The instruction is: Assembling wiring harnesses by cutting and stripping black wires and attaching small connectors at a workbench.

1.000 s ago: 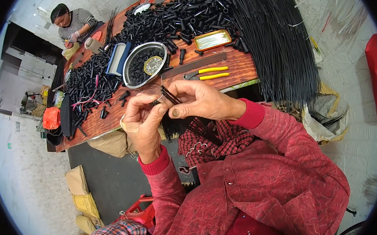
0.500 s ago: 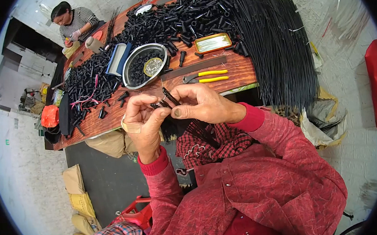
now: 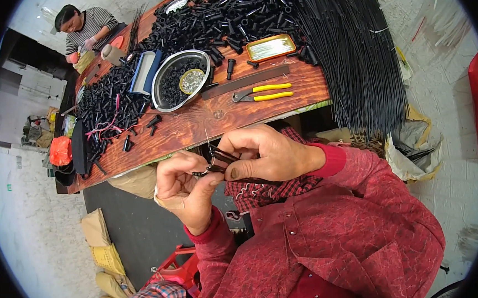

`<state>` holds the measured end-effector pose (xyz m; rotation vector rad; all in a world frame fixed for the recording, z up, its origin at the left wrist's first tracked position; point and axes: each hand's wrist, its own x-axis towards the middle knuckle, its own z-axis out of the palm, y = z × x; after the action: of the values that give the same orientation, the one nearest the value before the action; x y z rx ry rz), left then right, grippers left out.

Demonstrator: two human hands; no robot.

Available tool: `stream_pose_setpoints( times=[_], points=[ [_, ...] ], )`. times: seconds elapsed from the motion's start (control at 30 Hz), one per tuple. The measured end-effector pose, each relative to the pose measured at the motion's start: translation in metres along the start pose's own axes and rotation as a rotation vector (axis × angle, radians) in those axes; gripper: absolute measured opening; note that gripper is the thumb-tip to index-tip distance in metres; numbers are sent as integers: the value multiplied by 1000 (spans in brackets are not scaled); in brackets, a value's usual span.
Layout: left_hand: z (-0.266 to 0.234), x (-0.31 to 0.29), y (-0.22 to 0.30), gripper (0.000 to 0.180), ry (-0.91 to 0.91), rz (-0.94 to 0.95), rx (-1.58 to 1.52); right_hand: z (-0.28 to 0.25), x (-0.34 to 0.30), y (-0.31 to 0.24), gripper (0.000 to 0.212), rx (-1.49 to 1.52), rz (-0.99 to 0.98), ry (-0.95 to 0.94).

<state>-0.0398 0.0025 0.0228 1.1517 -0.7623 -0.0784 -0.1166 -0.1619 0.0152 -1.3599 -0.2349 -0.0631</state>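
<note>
My right hand [image 3: 272, 152] is closed around slim black rods [image 3: 226, 157], pinching them between thumb and fingers. From the left my left hand [image 3: 189, 188], with a tan plaster strip on it, pinches at the rods' near end, its thumb close to the right thumb. A thin metal wire [image 3: 206, 136] points up above the fingertips. Exactly what the left fingertips hold is hidden. Both hands are just in front of the table's edge. Beyond them lie cutting pliers [image 3: 263, 92] with yellow handles and a flat brown strip [image 3: 245, 82].
On the wooden table [image 3: 193, 131] stands a metal bowl [image 3: 153, 88] of small black rings, holding a yellow-rimmed dish [image 3: 192, 81]. A yellow tray [image 3: 270, 48] holds thin pins. Black tubes [image 3: 230, 17] are heaped behind; long black rods [image 3: 354, 58] overhang at right. Another person [image 3: 87, 29] works at far left.
Both hands have come down and nearer to me, away from the table's edge. The black rods between them have tilted, and the wire stands out more clearly.
</note>
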Motion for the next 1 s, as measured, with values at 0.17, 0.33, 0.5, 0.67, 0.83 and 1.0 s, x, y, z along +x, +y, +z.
stream_pose_setpoints(
  times=[0.17,0.33,0.5,0.67,0.83,1.0],
  points=[
    [-8,1,-6,34,-33,67,-62,1,10,11,24,80,-48,-31],
    [-22,11,-9,34,-125,-41,-179,-8,17,14,22,74,3,-118],
    [-47,43,-29,23,-154,-98,-164,-22,17,10,26,140,103,-90],
    [-105,103,-97,13,100,-287,363,-37,15,10,33,214,71,-94],
    [-154,152,-179,16,-90,-135,892,-39,15,9,31,196,80,-90],
    [-148,182,-224,22,-359,83,1325,-41,15,10,23,176,69,-13]
  ],
)
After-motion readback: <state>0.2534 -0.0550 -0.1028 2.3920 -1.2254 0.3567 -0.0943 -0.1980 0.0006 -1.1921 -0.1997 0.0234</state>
